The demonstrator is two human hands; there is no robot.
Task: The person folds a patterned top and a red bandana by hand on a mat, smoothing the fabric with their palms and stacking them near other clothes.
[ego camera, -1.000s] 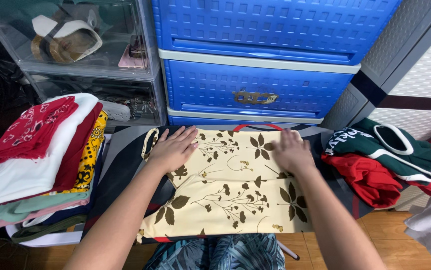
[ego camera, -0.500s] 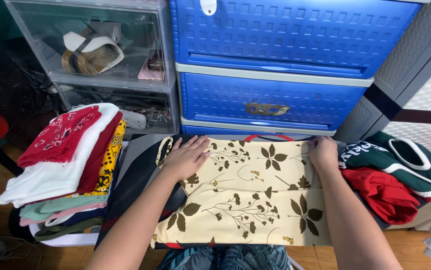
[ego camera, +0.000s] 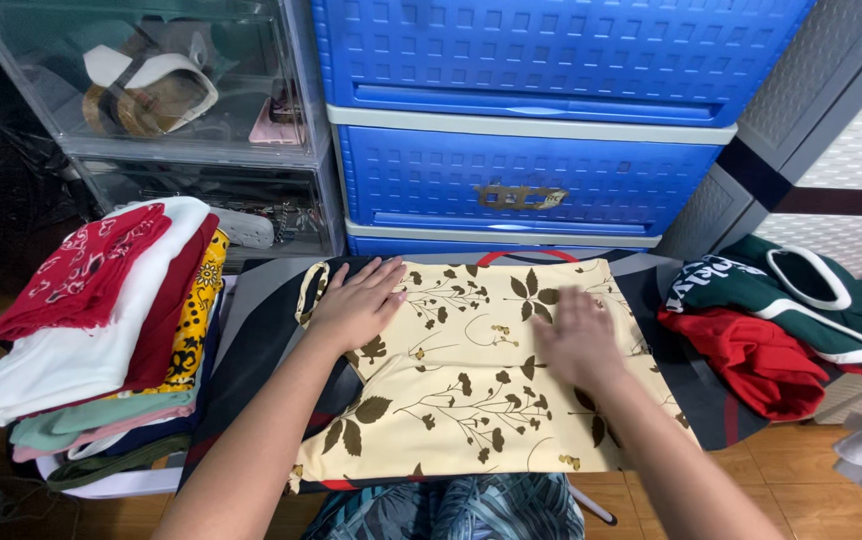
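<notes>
I kept my left hand [ego camera: 359, 305] flat, open, on the cream leaf-printed cloth [ego camera: 471, 390]; my blurred right hand [ego camera: 579, 340], seemingly flat too, should smooth outward evenly.

folded clothes stack [ego camera: 101, 330] – blue drawers [ego camera: 531, 150] – green-red garments [ego camera: 791, 320]

I have only the one view, from the camera on the person's head, looking steeply down and forward over both forearms at a close working distance. It faces the blue drawers [ego camera: 541, 120] straight ahead, with the cream cloth [ego camera: 471, 400] filling the lower middle. The folded stack [ego camera: 101, 330] sits at the left edge, loose clothes [ego camera: 781, 320] at the right.
</notes>
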